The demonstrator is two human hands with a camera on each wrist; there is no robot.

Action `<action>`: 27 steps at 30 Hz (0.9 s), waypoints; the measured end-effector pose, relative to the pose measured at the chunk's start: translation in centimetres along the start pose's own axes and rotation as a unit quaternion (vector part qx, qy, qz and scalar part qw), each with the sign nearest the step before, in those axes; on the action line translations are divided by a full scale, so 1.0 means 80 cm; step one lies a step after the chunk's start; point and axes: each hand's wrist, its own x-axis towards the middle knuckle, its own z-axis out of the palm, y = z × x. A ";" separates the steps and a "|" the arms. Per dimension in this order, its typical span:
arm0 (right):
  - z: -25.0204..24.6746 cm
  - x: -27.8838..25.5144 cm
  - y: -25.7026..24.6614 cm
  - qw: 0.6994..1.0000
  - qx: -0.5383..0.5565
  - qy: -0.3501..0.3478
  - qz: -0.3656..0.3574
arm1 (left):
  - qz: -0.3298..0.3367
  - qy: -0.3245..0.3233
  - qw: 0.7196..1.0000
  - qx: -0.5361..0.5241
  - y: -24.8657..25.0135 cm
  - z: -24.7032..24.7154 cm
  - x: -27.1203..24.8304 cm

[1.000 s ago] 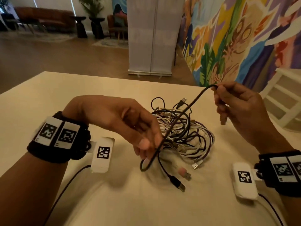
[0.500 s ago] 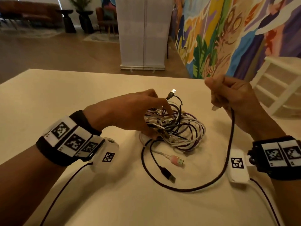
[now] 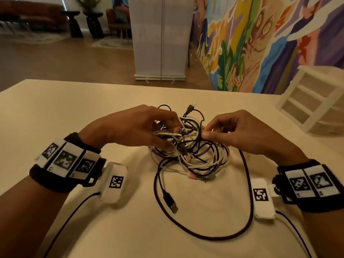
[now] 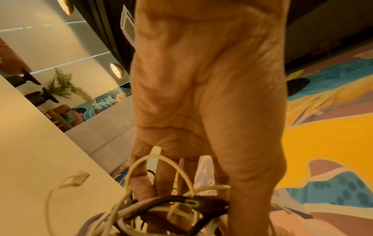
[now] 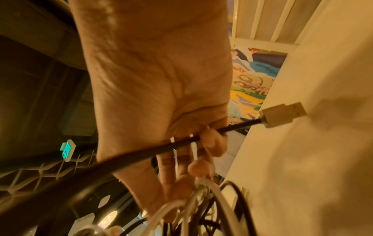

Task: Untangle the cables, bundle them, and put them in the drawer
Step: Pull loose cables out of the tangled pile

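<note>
A tangle of white, black and purple cables [image 3: 188, 146] lies on the beige table [image 3: 74, 112]. My left hand [image 3: 172, 138] grips the tangle's left side, its fingers curled into the strands [image 4: 161, 207]. On the right side, my right hand [image 3: 205, 131] pinches white strands [image 5: 193, 188] between thumb and fingertips. Its outer fingers curl round a black cable [image 5: 181, 141] ending in a USB plug [image 5: 282, 116]. That black cable [image 3: 249, 198] runs from the right hand in a wide loop over the table. The white drawer unit [image 3: 314, 101] stands at the table's right edge.
A black USB plug [image 3: 171, 203] and a pink plug [image 3: 191, 176] lie just in front of the tangle. Thin black leads from both wrist cameras trail toward me. Beyond the table's far edge stand a white banner [image 3: 161, 38] and a painted wall.
My right hand has come down from its raised position to the tangle's right side. The black cable it lifted now lies looped on the table. The left hand stays on the tangle.
</note>
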 end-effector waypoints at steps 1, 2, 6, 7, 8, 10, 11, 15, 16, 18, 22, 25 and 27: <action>0.002 0.001 -0.001 1.000 -0.002 -0.003 0.012 | 0.002 0.002 1.000 -0.002 0.000 0.001 0.000; 0.005 0.002 -0.002 1.000 -0.005 -0.006 0.023 | 0.005 0.005 1.000 -0.004 0.000 0.003 0.001; 0.014 0.009 -0.002 0.997 -0.045 -0.004 0.054 | 0.010 0.005 1.000 -0.010 -0.002 0.007 0.002; 0.015 0.009 -0.001 0.997 -0.050 -0.004 0.057 | 0.011 -0.001 1.000 -0.010 -0.003 0.007 0.002; 0.016 0.011 0.000 0.997 -0.049 -0.005 0.060 | 0.015 -0.007 1.000 -0.005 -0.003 0.007 0.003; 0.018 0.012 0.000 0.997 -0.045 -0.005 0.065 | 0.029 -0.020 0.999 0.009 -0.003 0.008 0.005; 0.020 0.013 0.000 0.996 -0.047 -0.003 0.070 | 0.036 -0.024 0.999 0.014 -0.003 0.008 0.006; 0.027 0.013 -0.002 0.995 -0.039 0.045 0.078 | 0.032 -0.051 0.998 0.016 -0.008 0.010 0.010; 0.027 0.013 -0.003 0.994 -0.025 0.076 0.070 | 0.030 -0.058 0.998 0.012 -0.010 0.010 0.011; 0.023 0.016 -0.005 0.987 0.016 0.150 0.047 | 0.029 -0.064 0.997 -0.001 -0.012 0.011 0.012; 0.024 0.025 -0.013 0.972 0.143 0.185 0.020 | 0.027 -0.068 0.997 -0.014 -0.013 0.011 0.014; 0.022 0.027 -0.019 0.950 0.289 0.116 0.034 | 0.025 -0.062 0.997 -0.026 -0.013 0.010 0.012; 0.012 0.028 -0.021 0.896 0.431 0.092 0.056 | 0.027 -0.061 0.998 -0.020 -0.014 0.010 0.012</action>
